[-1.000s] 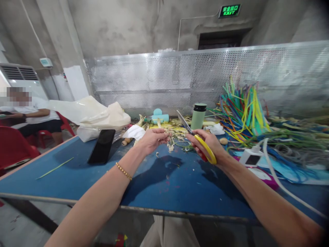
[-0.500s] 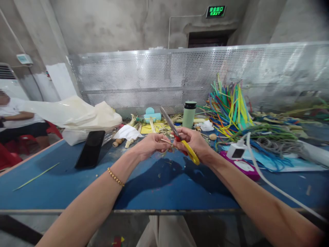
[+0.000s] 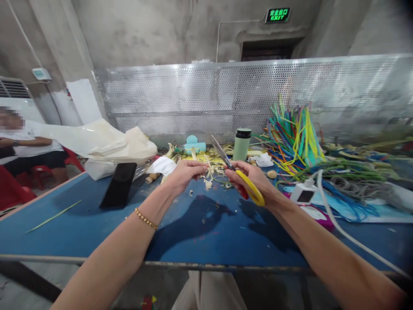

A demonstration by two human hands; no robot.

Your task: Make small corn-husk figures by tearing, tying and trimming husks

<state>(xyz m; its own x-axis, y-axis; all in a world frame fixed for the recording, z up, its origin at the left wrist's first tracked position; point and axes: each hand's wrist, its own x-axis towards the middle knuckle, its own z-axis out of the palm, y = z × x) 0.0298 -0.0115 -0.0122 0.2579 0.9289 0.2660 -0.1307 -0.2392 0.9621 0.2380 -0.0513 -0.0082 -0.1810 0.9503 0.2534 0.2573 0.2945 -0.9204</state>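
Yellow-and-red-handled metal scissors (image 3: pixel 254 190) sit in the curled fingers of the right hand (image 3: pixel 257 175) above the blue tabletop (image 3: pixel 226 245), blades (image 3: pixel 221 151) best angled clear of the left hand (image 3: pixel 183 174), whose fingertips pinch together; whether they grip anything cannot be told.

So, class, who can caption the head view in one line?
Scissors in the right hand, left hand near pale scraps, above a cluttered blue table.
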